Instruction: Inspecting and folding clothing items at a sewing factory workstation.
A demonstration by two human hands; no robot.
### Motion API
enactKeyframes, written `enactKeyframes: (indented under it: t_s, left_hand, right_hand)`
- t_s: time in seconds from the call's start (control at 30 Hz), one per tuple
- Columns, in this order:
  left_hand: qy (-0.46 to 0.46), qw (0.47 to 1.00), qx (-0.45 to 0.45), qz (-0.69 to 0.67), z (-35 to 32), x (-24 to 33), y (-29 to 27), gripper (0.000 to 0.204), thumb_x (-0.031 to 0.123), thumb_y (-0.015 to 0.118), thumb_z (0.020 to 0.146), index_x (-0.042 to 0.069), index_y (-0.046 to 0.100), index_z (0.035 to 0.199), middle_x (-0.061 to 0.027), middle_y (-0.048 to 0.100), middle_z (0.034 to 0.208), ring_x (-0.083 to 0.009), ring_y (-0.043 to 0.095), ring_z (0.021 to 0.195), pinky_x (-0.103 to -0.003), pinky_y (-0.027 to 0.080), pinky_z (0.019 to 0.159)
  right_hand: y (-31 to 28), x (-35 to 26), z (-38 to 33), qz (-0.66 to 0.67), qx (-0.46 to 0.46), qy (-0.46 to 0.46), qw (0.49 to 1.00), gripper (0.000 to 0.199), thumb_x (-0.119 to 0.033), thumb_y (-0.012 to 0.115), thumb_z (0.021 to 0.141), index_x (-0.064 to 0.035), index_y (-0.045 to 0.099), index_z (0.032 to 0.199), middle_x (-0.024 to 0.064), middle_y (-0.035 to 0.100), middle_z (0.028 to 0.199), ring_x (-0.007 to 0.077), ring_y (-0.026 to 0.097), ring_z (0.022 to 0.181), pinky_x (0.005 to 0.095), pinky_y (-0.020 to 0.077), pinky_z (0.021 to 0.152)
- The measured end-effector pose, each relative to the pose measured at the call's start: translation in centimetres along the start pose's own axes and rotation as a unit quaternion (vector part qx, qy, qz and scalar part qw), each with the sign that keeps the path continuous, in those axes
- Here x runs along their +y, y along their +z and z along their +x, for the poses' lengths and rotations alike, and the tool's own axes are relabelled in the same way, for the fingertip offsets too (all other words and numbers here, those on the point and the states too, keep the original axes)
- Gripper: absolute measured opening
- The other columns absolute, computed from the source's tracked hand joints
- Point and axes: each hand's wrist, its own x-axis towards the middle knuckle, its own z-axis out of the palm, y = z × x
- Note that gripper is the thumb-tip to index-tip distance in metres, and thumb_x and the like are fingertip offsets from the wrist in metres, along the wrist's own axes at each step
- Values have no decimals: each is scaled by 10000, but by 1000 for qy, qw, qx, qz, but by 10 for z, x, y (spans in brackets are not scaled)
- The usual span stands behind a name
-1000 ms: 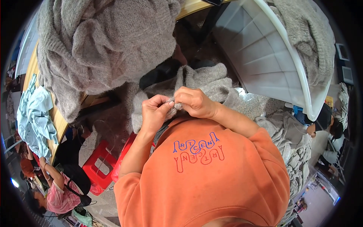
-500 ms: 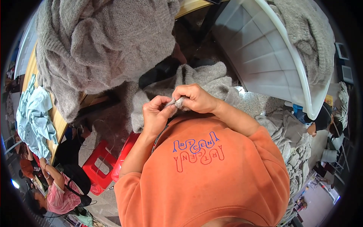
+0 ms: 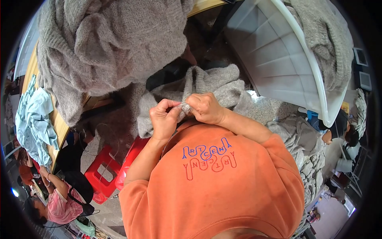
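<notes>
A fuzzy grey knitted garment (image 3: 219, 81) lies across my lap, bunched up close to my chest. My right hand (image 3: 206, 108) is closed on a gathered bit of its edge, thumb and fingers pressed together. Just to the left, my left hand (image 3: 164, 118) pinches the same spot, its thumb and forefinger almost meeting the right fingertips. A small pale bit of knit shows between the two hands. Whether a loose thread or a small tool is also in the pinch cannot be made out.
Large grey knits (image 3: 119, 44) are heaped on a wooden table (image 3: 57, 127) at the far left, beside pale green cloth (image 3: 38, 115). A white plastic bin (image 3: 278, 59) stands at the far right. A red stool (image 3: 97, 175) is left of me; another person (image 3: 65, 203) sits beyond.
My right hand has turned and lowered slightly, its fingers curling in closer to the knit. The left fingertips have risen a little. The garment stays on my lap.
</notes>
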Motion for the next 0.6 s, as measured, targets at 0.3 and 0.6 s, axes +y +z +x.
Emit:
enactKeyframes:
  t_s: [0.3,0.6]
  left_hand:
    - [172,973,89,129,3,-1,14,84,-67,587,693,7,583,733,-67,578,653,-131,540,551,-241,426,494]
    - [215,962,57,157,17,6,9,69,-31,619,699,5,575,738,-92,552,626,-184,535,547,-267,422,500]
  right_hand:
    - [-3,-9,9,-71,60,6,996,157,-8,588,563,-48,461,647,96,472,560,270,514,500,352,403,423]
    - [-35,-6,18,-100,160,17,982,150,11,554,609,-14,554,757,115,512,612,263,523,492,342,430,451]
